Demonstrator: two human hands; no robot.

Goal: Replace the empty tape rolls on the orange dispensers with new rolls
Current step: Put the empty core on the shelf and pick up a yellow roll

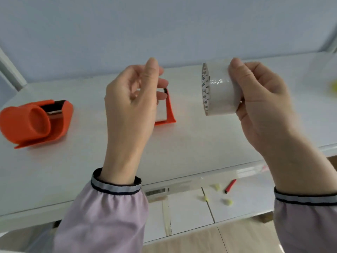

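My right hand (262, 99) holds a new roll of clear tape (220, 90) up above the white table (191, 143), its printed core facing left. My left hand (131, 105) is raised level with it, thumb up and fingers loosely curled; I cannot tell whether it pinches anything. Behind that hand an orange dispenser (170, 110) stands on the table, mostly hidden, and I cannot tell if the fingertips touch it. A second orange dispenser (34, 123) lies at the left with a bare hub and a dark cutter.
The table's front edge runs just under my wrists. Below it, on a lower white surface, lie a red pen (230, 186) and a few small yellow scraps (227, 201). A blurred yellow object (333, 87) sits at the far right. A wall rises behind.
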